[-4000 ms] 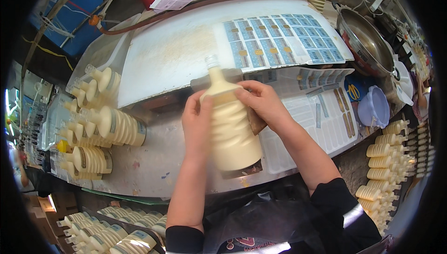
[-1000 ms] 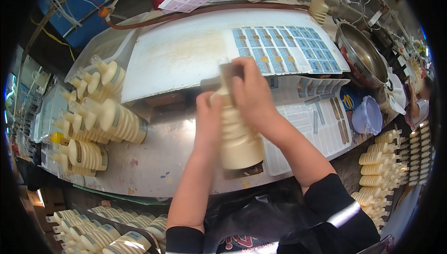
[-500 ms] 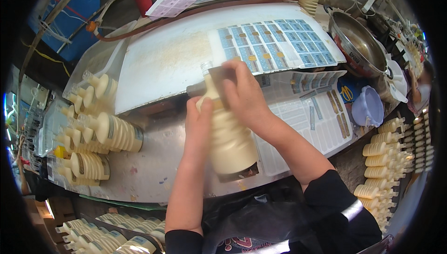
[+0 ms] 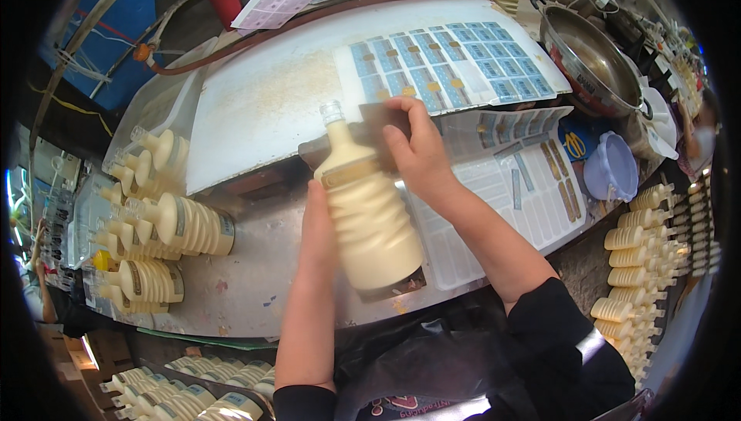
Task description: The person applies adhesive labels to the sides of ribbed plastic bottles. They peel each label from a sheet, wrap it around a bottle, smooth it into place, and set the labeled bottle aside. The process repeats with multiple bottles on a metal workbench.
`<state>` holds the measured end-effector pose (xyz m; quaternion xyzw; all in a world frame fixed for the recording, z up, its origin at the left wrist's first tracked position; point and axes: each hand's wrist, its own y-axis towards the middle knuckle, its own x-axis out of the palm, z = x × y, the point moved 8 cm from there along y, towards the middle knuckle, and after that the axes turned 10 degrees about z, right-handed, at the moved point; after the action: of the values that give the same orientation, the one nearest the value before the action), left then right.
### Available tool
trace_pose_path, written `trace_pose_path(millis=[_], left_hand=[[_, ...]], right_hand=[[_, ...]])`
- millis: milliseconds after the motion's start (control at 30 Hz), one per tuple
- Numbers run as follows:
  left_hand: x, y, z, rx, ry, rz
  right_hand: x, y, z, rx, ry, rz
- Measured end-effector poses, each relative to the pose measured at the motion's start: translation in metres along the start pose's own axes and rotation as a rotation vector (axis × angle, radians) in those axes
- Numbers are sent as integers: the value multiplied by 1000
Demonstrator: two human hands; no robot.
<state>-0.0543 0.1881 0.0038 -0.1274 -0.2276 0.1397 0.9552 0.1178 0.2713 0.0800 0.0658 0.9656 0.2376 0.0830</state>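
Observation:
A cream-coloured, ribbed bottle [image 4: 376,228] with a clear neck stands tilted a little to the left, on a dark pad [image 4: 395,288] at the table's front edge. Around its shoulder runs a brown-gold label band [image 4: 349,174]. My left hand [image 4: 315,216] lies along the bottle's left side, steadying it; its fingertips are hidden behind the bottle. In my right hand [image 4: 419,143], pinched between thumb and fingers, is a thin, flat dark brown piece [image 4: 378,118], just right of the bottle's neck. Behind the shoulder is a dark block [image 4: 312,149], partly covered.
A raised white board [image 4: 262,89] carries blue label sheets [image 4: 455,62]. More label sheets [image 4: 482,220] lie to the right, near a lavender tub [image 4: 610,166] and a large metal pan [image 4: 590,58]. Similar bottles [image 4: 174,220] crowd the left; more [image 4: 625,259] stand on the right.
My right hand with the flat piece has drawn back from the bottle's shoulder to the right. My left hand has slid from the shoulder down the bottle's side, uncovering the label band.

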Motion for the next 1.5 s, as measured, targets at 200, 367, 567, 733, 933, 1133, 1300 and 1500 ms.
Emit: trace_pose_path(millis=[200, 367, 567, 733, 933, 1133, 1300, 1500], left_hand=[[-1, -28, -3, 1, 46, -33], [13, -38, 7, 13, 197, -16], [28, -41, 18, 86, 446, 86], [27, -36, 19, 331, 459, 106], [27, -42, 20, 205, 429, 147], [29, -44, 26, 261, 594, 114], [21, -55, 29, 292, 679, 149], [25, -61, 37, 414, 943, 156]], right_hand=[[-2, 0, 5, -84, -100, 41], [9, 1, -16, -21, -116, 7], [39, 2, -53, -69, -224, -72], [73, -11, -74, -74, -266, -189], [58, -7, -79, -300, -487, -153], [73, -16, -88, -304, -369, -243], [48, -4, -62, -199, -424, -191], [23, -2, -35, -177, -274, -70]])
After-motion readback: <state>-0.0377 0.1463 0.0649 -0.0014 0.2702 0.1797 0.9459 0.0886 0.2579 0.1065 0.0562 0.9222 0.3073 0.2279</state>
